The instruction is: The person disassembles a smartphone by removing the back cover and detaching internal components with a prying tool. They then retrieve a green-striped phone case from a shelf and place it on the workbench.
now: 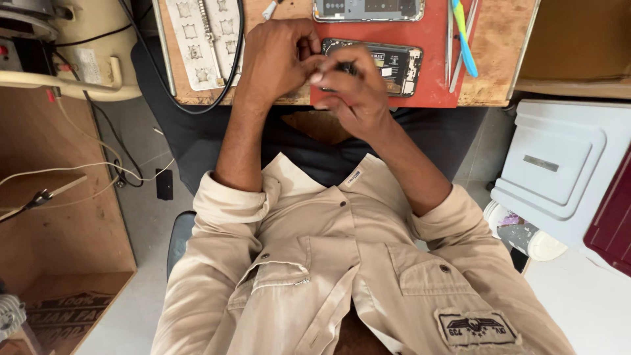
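Working left to right from the grip: well to its left, off the surface, a cream-coloured machine [79, 59] sits above a wooden cabinet [59, 230] with loose wires trailing. Nearer, a white moulded tray [197, 46] lies on the wooden surface [499, 39], ringed by a black cable [238, 39].

Just right of that, the left hand [276, 59] is curled, its fingertips drawn together and meeting those of the right hand [355, 92]. Both seem pinched on something small and dark between them, too small to name. Directly under and behind the grip lies an opened phone [388, 66] with its insides showing, resting on a red mat [434, 79]. A second opened phone [368, 9] lies beyond it.

This reads as fine part-handling over the open phone; the step appears to be fitting or freeing a tiny piece, which calls for a steady pinch and small, careful motion.

Right of the grip, metal tweezers [449, 39] and a blue-and-green pry tool [464, 39] lie on the mat's edge. Further right, off the surface, stand a white plastic box [559, 164], a maroon case [614, 223] and a paper cup [526, 236] on a pale floor.
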